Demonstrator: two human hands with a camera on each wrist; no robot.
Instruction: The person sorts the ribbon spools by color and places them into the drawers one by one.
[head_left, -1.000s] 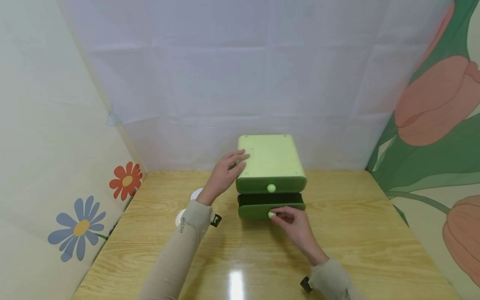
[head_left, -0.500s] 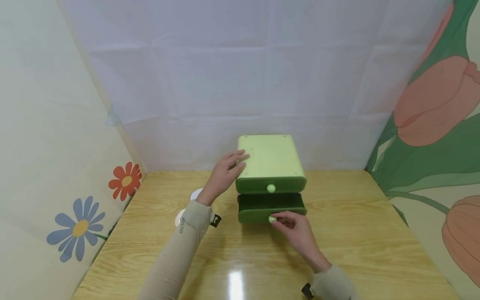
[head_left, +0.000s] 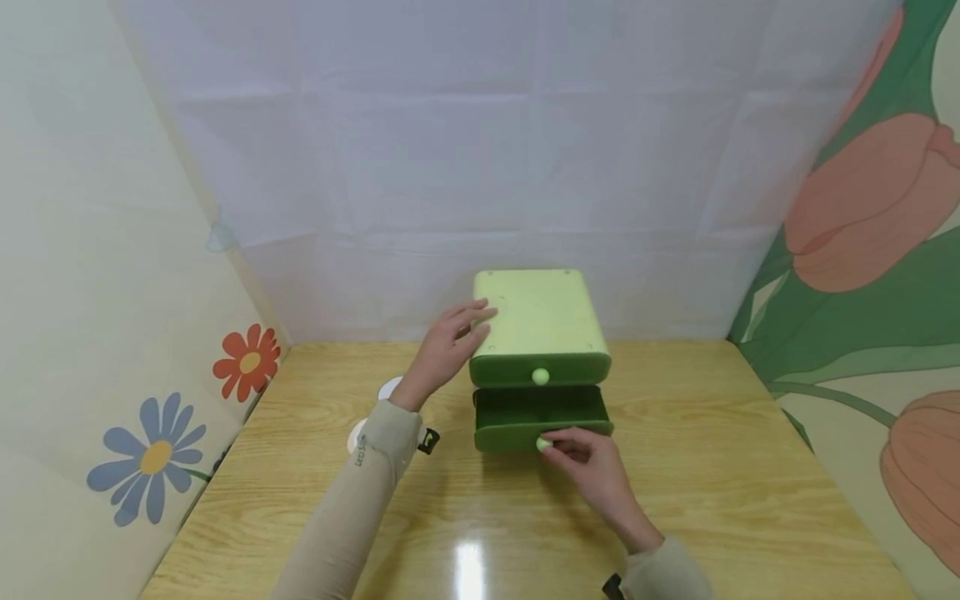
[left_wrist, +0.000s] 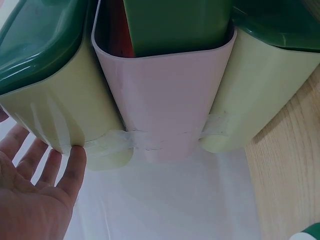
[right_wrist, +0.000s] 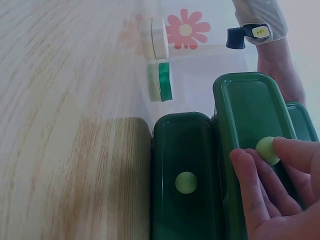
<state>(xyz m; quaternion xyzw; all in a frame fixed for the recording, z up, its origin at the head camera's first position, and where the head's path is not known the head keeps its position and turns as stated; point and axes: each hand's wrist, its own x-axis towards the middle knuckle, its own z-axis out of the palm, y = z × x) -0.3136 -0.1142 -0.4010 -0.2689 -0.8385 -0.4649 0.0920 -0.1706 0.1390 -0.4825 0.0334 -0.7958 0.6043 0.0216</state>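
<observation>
A three-tier drawer cabinet point(head_left: 536, 308) with a pale green top and dark green fronts stands on the table. Its middle drawer point(head_left: 501, 438) is pulled partly out. My right hand point(head_left: 597, 479) pinches that drawer's round pale green knob point(right_wrist: 265, 150) between thumb and fingers. Extended fingers of my left hand point(head_left: 442, 350) rest on the cabinet top's left edge. In the left wrist view they touch the top tier's pale shell point(left_wrist: 70, 107), beside the pink middle shell point(left_wrist: 165, 95). The bottom drawer point(right_wrist: 185, 215), closed, appears in the right wrist view; the head view hides it.
Two small round things, one white point(right_wrist: 159, 39) and one green-faced point(right_wrist: 164, 81), stand on the wooden table point(head_left: 697, 450) near my left forearm. White cloth point(head_left: 420, 150) hangs behind the cabinet. Flower-patterned panels point(head_left: 855, 200) flank the table.
The middle drawer has slid further out towards me, my right hand moving with its knob. More of the drawer's dark inside shows. My left hand has stayed on the cabinet.
</observation>
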